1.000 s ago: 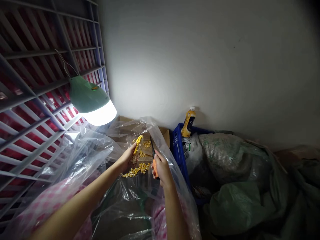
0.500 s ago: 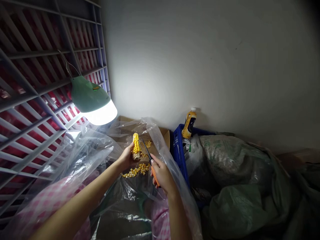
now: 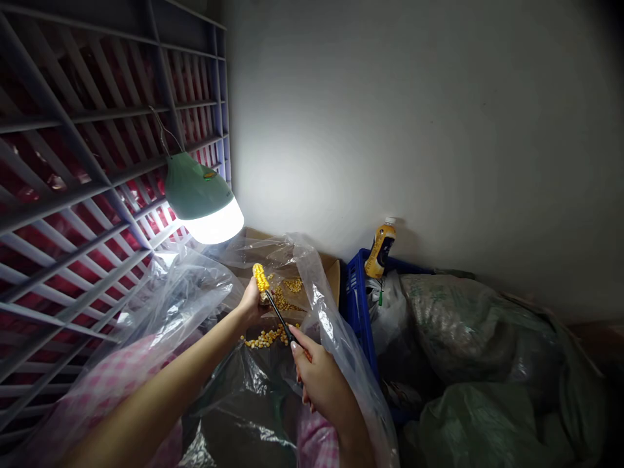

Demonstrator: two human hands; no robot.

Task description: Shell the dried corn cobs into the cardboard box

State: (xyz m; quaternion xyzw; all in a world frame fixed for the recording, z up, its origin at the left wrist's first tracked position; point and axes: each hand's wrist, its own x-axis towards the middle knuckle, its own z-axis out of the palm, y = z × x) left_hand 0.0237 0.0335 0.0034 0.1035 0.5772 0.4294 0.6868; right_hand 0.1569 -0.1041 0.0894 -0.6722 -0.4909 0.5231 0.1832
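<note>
Wire rack [image 3: 63, 162] at far left, red behind it. Green hanging lamp [image 3: 197, 185] lit, above clear plastic sheet [image 3: 190, 286]. Left hand [image 3: 251, 304]: grip closed around corn cob [image 3: 260, 278], cob tilted up over cardboard box [image 3: 333, 276], tip clear of fingers. Yellow kernels left on upper end; lower end hidden in palm, so remainder unknown. Loose kernels [image 3: 266, 337] in patches below cob: the stripped share so far. Right hand [image 3: 316, 377]: grip pinching thin black tool [image 3: 279, 318], tip touching cob. Then blue crate [image 3: 355, 312], yellow bottle [image 3: 381, 250] at its back edge, green sacks [image 3: 468, 325] at far right.
</note>
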